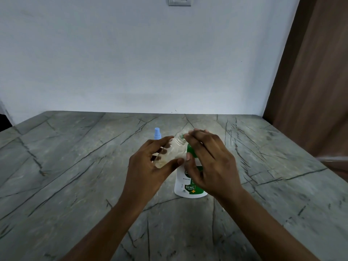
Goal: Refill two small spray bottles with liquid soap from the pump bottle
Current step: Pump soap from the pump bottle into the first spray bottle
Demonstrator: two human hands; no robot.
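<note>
My left hand point(150, 162) grips a small clear spray bottle point(174, 150) with no cap, tilted so its open neck points up and to the right. That neck sits just under the green nozzle of the white and green pump bottle point(185, 187), which stands upright on the grey marble counter point(75, 166). My right hand point(209, 162) lies over the pump bottle's top with its fingers stretched out, hiding the pump head. Behind my left hand stands a second small bottle with a blue spray cap point(157, 133); only the cap shows.
A white wall with a switch plate point(179, 1) rises behind the counter. A brown wooden panel point(310, 81) borders the counter on the right. The counter's left edge drops off at the far left.
</note>
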